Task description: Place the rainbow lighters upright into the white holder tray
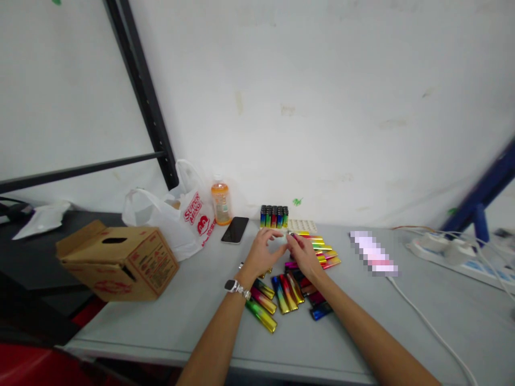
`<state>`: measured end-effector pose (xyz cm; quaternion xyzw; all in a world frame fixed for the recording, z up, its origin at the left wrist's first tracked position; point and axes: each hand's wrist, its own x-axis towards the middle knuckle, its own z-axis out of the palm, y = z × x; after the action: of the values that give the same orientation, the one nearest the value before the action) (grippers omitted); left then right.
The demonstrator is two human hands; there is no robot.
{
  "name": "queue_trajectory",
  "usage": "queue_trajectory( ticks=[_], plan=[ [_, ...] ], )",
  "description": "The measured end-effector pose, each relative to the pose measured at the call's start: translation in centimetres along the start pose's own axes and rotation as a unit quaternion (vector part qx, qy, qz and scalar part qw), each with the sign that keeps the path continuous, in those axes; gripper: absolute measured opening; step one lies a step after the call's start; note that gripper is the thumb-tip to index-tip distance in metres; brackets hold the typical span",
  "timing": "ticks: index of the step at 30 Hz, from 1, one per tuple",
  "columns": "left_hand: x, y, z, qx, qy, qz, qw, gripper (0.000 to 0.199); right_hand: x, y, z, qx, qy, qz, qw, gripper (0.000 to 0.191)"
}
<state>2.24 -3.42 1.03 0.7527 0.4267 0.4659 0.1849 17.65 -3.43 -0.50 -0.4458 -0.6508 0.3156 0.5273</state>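
Lighters (287,294) lie near right hand (303,256), inside table edge (140,353).

Workshop-like workbench (181,327), scuffed white wall (306,107), black metal frame (140,80)

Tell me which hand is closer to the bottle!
The left one. The left hand is to the right of the bottle, just past the black phone. The right hand is farther right, on the left hand's other side.
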Motion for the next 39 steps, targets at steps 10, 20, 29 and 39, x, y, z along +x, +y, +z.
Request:
queue_trajectory(
  ticks=[10, 20, 29, 39],
  plan=[
    [-0.2, -1.8, 0.3, 0.081, -0.057, -0.015, 0.995, 0.012, 0.8, 1.3, -0.3, -0.056, 0.061, -0.014, 0.996, 0.030],
    [-0.4, -2.0, -2.9, 0.071, -0.106, -0.093, 0.987, 0.020, 0.4, 0.2, -0.7, -0.029, 0.051, -0.007, 0.998, 0.040],
    [-0.6, -2.7, -5.3, -0.004, -0.259, -0.223, 0.940, 0.035, 0.3, 0.2, -0.2, -0.096, 0.061, 0.001, 0.993, 0.029],
    [-0.1, -3.1, -1.4, 0.004, -0.168, -0.138, 0.976, 0.024, 0.3, 0.1, -0.1, -0.063, 0.064, -0.009, 0.996, 0.026]
  ],
)
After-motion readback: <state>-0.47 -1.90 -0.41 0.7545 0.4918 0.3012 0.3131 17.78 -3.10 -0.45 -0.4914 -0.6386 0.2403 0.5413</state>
